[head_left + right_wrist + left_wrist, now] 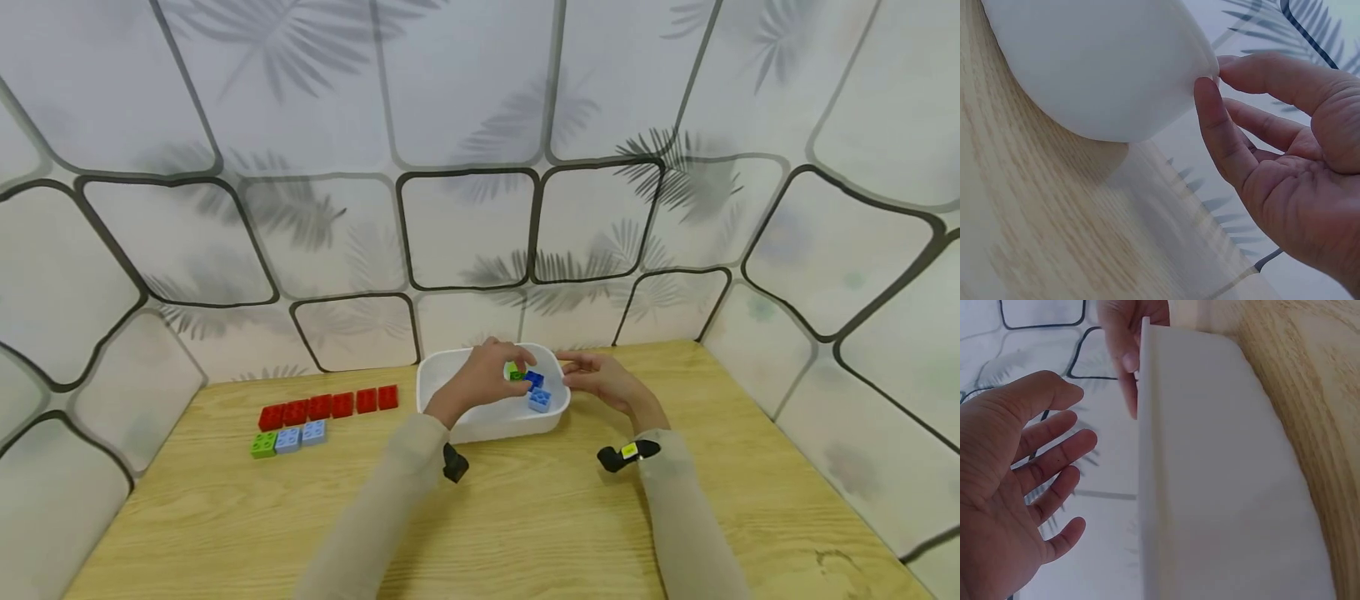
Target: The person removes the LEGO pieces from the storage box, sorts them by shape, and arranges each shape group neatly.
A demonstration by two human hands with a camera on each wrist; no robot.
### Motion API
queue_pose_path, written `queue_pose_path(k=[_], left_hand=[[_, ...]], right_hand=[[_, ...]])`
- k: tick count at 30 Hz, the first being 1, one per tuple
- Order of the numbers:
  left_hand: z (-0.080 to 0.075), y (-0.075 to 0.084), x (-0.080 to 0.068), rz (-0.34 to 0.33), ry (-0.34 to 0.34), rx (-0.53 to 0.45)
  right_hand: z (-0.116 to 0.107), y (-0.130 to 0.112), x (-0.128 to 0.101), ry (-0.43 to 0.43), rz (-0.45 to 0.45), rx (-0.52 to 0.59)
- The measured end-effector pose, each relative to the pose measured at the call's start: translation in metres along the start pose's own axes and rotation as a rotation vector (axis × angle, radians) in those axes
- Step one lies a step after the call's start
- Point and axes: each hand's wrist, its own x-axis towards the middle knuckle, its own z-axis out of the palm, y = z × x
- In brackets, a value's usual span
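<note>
White plastic fills the middle of the scene: a shallow, round-cornered tub (487, 421) sits on a pale wood-grain table (525, 517), pushed toward the patterned back wall (465, 125). A person in beige sleeves has both hands at it. The left hand (480, 379) hangs over the tub's interior; from the head view its fingertips seem to meet a green brick (513, 371), but the wrist view shows that hand (1016, 487) spread, palm bare, fingers relaxed and slightly apart beside the tub's wall (1210, 487) (so whether it actually pinches the brick cannot be told). The right hand (600, 382) is at the tub's right rim, thumb and forefinger touching the rounded corner (1147, 69), the other fingers loosely extended and holding nothing.

Inside the tub, just beside the green brick, lie a dark blue brick (534, 379) and a light blue brick (539, 400), the three bunched toward the right end.

Well to the left of the tub, on the bare tabletop, a row of six red bricks (328, 407) runs side by side, and in front of its left end sits a shorter row: one green brick (263, 445) followed by two light blue bricks (300, 437). Small black wrist cameras (626, 454) show at both cuffs.
</note>
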Motion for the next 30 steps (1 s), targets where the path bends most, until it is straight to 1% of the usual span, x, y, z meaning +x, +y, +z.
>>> queue_pose_path(k=[4, 8, 12, 18, 22, 30], left_hand=[[0.009, 0.001, 0.008, -0.042, -0.036, -0.033], [0.018, 0.0, 0.013, -0.062, -0.066, -0.005], [0.022, 0.0, 0.016, -0.069, -0.09, 0.002], [0.025, 0.002, 0.02, -0.092, -0.117, 0.014], [0.027, 0.003, 0.022, -0.101, -0.14, 0.031], [0.035, 0.002, 0.025, -0.157, -0.24, 0.122]], right_hand=[[0.0, 0.002, 0.001, -0.007, -0.022, 0.009], [-0.001, 0.003, 0.001, -0.011, -0.042, 0.016], [-0.001, 0.005, 0.0, -0.011, -0.058, 0.021], [-0.003, 0.007, 0.001, -0.011, -0.073, 0.026], [-0.002, 0.006, 0.0, -0.008, -0.07, 0.037], [-0.002, 0.006, 0.0, -0.037, -0.092, 0.041]])
